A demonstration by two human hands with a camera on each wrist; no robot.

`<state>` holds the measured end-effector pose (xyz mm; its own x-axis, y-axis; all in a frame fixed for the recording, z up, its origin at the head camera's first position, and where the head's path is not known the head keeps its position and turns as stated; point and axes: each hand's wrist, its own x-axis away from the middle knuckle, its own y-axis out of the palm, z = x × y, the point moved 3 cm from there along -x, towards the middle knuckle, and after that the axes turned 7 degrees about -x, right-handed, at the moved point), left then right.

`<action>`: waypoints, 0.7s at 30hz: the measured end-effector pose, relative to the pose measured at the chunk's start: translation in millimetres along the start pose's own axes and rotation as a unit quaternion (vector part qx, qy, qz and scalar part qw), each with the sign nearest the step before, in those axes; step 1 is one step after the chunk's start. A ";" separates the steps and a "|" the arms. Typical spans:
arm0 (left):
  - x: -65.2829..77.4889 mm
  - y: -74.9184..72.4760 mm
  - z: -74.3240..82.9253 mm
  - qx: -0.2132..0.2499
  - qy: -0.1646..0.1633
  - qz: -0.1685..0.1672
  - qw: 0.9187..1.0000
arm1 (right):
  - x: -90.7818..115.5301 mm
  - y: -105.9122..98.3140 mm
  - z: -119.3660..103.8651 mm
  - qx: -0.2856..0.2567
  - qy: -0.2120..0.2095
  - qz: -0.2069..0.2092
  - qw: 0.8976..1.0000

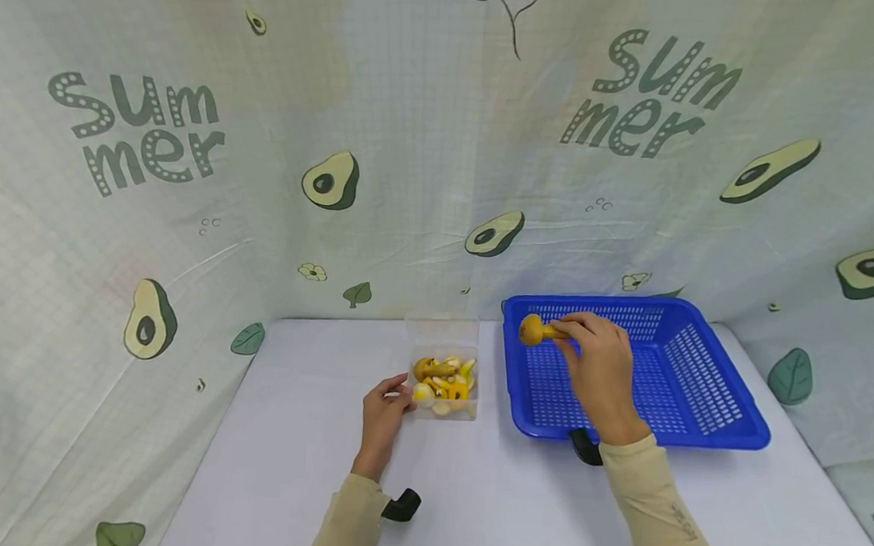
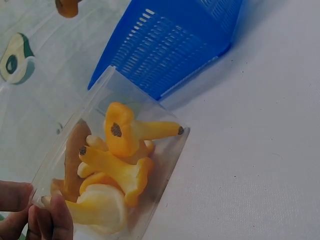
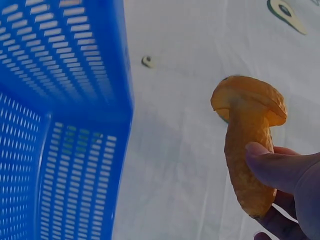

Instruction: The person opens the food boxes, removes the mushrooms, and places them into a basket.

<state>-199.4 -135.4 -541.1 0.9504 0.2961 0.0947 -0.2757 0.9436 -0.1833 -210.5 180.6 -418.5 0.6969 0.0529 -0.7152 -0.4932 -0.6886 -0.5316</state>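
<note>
My right hand [image 1: 602, 371] pinches a yellow-brown mushroom [image 1: 532, 330] by its stem, above the left part of a blue plastic basket [image 1: 727, 448]. In the right wrist view the thumb lies across the stem of this mushroom [image 3: 245, 145], and its cap points up. With its fingertips, my left hand [image 1: 381, 424] grips the left side of a clear plastic box [image 1: 466, 413] on the table. Several yellow and pale mushrooms [image 2: 120, 167] lie piled in the box. A browner one [image 2: 76, 160] leans along the box's far wall.
The basket has perforated walls and stands to the right of the box, a short gap between them. A raised clear lid [image 1: 443, 330] stands at the box's back. Behind the white table [image 1: 292, 431] hangs a cloth [image 1: 415, 138] with avocado prints. Black wrist mounts [image 1: 402, 505] stick out from the sleeves.
</note>
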 end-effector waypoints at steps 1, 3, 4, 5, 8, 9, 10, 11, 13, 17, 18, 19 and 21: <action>0.2 -0.2 -0.4 -0.001 -0.001 0.000 1.000 | -0.9 -1.4 2.7 0.001 0.002 0.001 1.000; -0.7 0.0 -1.8 -0.001 -0.003 0.002 1.000 | -2.5 -3.8 7.6 0.004 0.004 0.003 1.000; -1.1 0.2 -2.3 -0.001 -0.003 0.002 1.000 | -3.3 -4.8 9.8 0.006 0.004 0.004 1.000; -1.1 0.2 -2.4 0.000 -0.006 0.003 1.000 | -3.7 -5.4 12.0 0.008 0.005 0.003 1.000; -0.7 0.4 -2.5 -0.001 -0.007 0.006 1.000 | -4.9 -6.7 17.3 0.013 0.009 0.002 1.000; -0.7 0.5 -2.0 -0.001 -0.008 0.006 1.000 | -5.3 -6.8 18.9 0.015 0.011 0.001 1.000; 1.8 0.2 2.4 -0.004 -0.009 0.006 1.000 | -5.5 -6.6 20.5 0.016 0.013 -0.001 1.000; 1.4 0.6 2.7 -0.006 -0.010 0.006 1.000 | -5.7 -6.3 22.1 0.018 0.014 -0.003 1.000; 1.8 0.6 2.4 -0.008 -0.010 0.007 1.000 | -5.9 -5.5 24.8 0.020 0.018 -0.006 1.000; -1.5 1.4 -3.3 -0.004 -0.009 0.009 1.000 | -5.9 -3.2 29.1 0.022 0.023 -0.012 0.999; -1.1 1.2 -3.6 -0.002 -0.008 0.010 1.000 | -5.9 -2.6 30.0 0.022 0.024 -0.013 0.999; -1.3 1.3 -3.7 -0.002 -0.009 0.011 1.000 | -6.0 -1.9 30.8 0.023 0.024 -0.015 0.999; -1.0 1.3 -3.1 0.000 -0.009 0.011 1.000 | -6.1 -0.6 32.3 0.025 0.023 -0.017 0.999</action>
<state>-200.2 -135.0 -544.5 0.9414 0.3194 0.1089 -0.2964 0.9369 -0.1853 -231.3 204.1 -428.5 0.7363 0.0409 -0.6754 -0.4938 -0.6500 -0.5776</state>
